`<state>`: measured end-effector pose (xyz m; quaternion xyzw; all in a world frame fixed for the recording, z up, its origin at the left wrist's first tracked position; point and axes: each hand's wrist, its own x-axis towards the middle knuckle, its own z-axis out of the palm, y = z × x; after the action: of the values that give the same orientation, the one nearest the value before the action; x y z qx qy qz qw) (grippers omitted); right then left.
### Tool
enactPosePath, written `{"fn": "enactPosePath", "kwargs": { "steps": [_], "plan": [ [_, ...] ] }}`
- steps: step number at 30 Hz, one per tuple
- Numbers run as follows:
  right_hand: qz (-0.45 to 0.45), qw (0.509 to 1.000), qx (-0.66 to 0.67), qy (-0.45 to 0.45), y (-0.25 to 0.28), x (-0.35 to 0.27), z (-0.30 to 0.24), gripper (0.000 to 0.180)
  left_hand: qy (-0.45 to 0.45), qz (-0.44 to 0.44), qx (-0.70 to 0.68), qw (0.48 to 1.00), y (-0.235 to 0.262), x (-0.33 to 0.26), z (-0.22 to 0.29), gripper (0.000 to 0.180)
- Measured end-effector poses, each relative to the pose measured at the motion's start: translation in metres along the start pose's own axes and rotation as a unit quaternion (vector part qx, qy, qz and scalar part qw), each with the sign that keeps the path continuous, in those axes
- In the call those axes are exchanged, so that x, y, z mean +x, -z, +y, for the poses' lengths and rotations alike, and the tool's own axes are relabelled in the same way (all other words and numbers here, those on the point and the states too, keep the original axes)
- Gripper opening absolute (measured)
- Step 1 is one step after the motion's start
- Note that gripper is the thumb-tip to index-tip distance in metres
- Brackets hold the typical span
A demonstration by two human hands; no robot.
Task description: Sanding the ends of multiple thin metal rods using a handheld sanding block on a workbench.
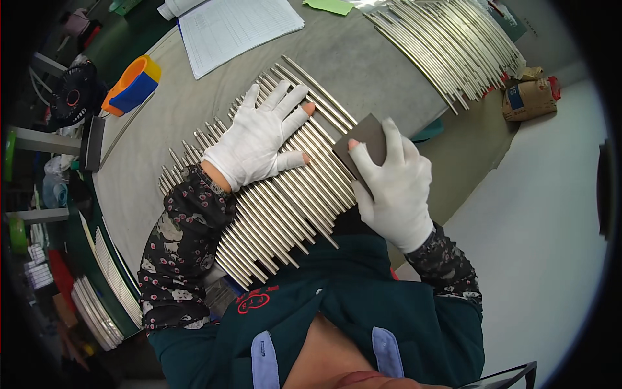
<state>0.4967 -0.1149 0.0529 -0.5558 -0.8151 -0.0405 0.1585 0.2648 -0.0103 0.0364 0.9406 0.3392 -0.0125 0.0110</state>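
Note:
A row of thin shiny metal rods [278, 217] lies side by side across the table in front of me, their near ends uneven. My left hand [262, 133], in a white glove with some bare fingertips, rests flat on the rods with its fingers spread. In my right hand [398, 188], also gloved, is a flat dark grey block [366, 144], perhaps a sanding block. The fingers grip it at the right edge of the row, against or just above the rods. Its underside is hidden, so contact cannot be made out.
More metal rods [453, 48] are laid out at the far right. An open notebook [236, 32] lies at the back. An orange and blue tape-like ring [134, 84] stands at the left, near a black fan [72, 96]. A brown paper sack [531, 98] sits beyond the table's right edge.

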Motion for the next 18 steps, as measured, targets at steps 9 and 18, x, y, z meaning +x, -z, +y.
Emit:
{"fn": "enactPosePath", "kwargs": {
  "steps": [9,18],
  "plan": [
    [-0.053,0.997,0.001,-0.056,0.032,-0.066,0.022,0.061,-0.005,0.020,0.011,1.000,-0.005,0.004,-0.001,0.082],
    [-0.015,0.999,0.012,-0.029,0.014,-0.036,0.016,0.060,-0.006,0.015,0.010,1.000,-0.004,0.013,0.002,0.081]
  ]
}}
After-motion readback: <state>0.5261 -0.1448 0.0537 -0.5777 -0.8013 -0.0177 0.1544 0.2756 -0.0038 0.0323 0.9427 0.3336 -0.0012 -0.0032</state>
